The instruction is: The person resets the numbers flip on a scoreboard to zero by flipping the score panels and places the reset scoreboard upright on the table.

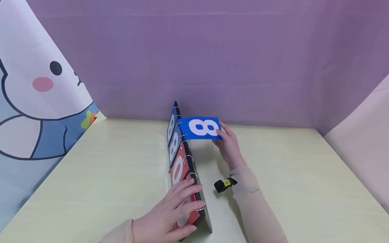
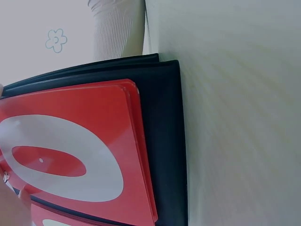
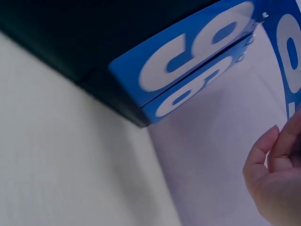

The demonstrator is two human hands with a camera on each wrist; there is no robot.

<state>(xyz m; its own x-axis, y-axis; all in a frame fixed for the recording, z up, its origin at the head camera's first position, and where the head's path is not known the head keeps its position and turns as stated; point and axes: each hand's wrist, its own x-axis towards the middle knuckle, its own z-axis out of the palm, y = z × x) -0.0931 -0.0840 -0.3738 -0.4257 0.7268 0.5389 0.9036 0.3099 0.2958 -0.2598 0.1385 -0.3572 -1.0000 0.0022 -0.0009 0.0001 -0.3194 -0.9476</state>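
A tabletop flip scoreboard (image 1: 190,168) stands like a tent, its ringed spine running away from me. My right hand (image 1: 229,145) pinches the free end of a blue number card (image 1: 199,128) marked 8, held out to the right of the spine and still on its rings. In the right wrist view, the right hand (image 3: 277,174) holds that card near the right edge. Over the near end, my left hand (image 1: 170,212) rests with fingers extended across the top edge, beside a red card (image 2: 108,103) showing 0. Part of the near red card is hidden under this hand.
Blue cards marked 9 (image 3: 197,47) hang on the scoreboard's right face. A black strap (image 1: 225,185) with a yellow label sits by the right wrist. The pale tabletop (image 1: 304,175) meets a purple backdrop (image 1: 212,60) behind and a cartoon-printed cloth (image 1: 27,135) at left.
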